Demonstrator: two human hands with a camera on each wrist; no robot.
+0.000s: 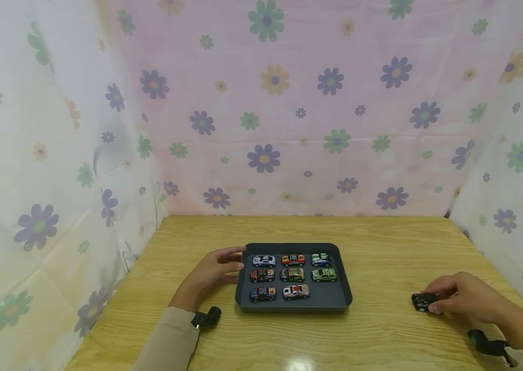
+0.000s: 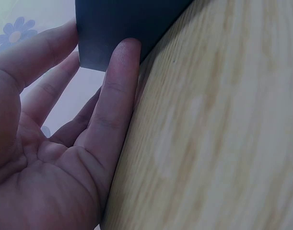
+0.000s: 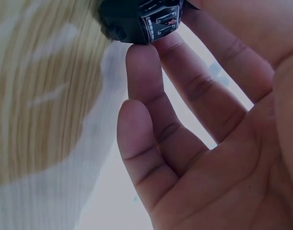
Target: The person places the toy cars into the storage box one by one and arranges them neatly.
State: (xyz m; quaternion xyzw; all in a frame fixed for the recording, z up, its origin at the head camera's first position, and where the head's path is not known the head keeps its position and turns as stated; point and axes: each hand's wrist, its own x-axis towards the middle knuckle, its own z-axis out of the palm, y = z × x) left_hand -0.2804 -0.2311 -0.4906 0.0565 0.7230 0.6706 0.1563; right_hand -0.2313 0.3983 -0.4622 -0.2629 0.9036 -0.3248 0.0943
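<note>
Beside the dark grey tray (image 1: 293,310), my left hand (image 1: 212,273) rests its fairly straight fingers against the left wall. In the left wrist view, the fingertips (image 2: 126,50) press on that tray wall (image 2: 122,24) near the tabletop. Off to the right, my right hand (image 1: 472,299) pinches a black toy car (image 1: 421,302) between thumb and fingers, low over the table. The right wrist view shows part of this car (image 3: 160,21), dark with white and red markings, at the fingertips. Its far end is cut off by the frame.
Several toy cars stand in rows inside the tray, among them a white one (image 1: 264,261), a green one (image 1: 323,275) and a blue-black one (image 1: 263,294). The wooden table (image 1: 382,247) is bordered by flower-patterned curtains (image 1: 307,129) at the back and both sides.
</note>
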